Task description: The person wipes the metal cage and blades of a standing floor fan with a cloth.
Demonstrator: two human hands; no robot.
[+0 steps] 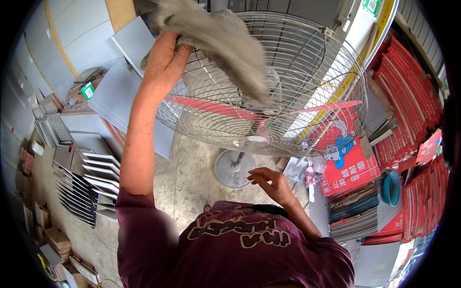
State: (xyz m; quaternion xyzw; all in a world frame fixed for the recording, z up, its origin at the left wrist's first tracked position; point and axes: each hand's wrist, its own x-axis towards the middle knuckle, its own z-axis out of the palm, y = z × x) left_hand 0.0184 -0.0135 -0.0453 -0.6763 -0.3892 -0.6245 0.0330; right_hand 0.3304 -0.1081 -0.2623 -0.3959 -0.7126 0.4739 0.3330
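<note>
My left hand [167, 57] is raised, its fingers closed on a grey-beige cloth [216, 36] blurred by motion. The cloth drapes over the upper left of a large fan's wire guard [331, 117], hiding part of it. Red blades [213, 106] show through the wires, with a pale hub badge [256, 138] at the front. Below the guard, a short pole joins the fan to a round grey base [234, 170] on the floor. My right hand [272, 186] hovers low near that base, fingers loosely bent and apart, holding nothing.
Red flat cartons [408, 91] are stacked at the right, with a teal basin [390, 188] beside them. Grey panels [113, 103] lean at the left, above a rack of thin white sheets [102, 175]. Cardboard boxes [57, 240] lie at lower left.
</note>
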